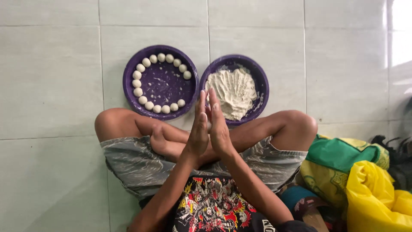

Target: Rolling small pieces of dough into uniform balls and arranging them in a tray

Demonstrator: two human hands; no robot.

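My left hand (197, 131) and my right hand (220, 129) are pressed flat against each other, palm to palm, fingers pointing away from me, above my crossed legs. A small pale bit of dough (209, 126) shows in the gap between the palms. Just beyond the fingertips lies a purple plate (262, 81) holding a flattened mass of pale dough (234, 91) marked with finger grooves. To its left a second purple plate (161, 83) carries several small white dough balls (138, 83) set in a ring along its rim.
I sit cross-legged on a pale tiled floor (51, 86), knees spread to both sides. At my right lie a green and yellow cloth (339, 159), a yellow plastic bag (373, 193) and a dark object (397, 150).
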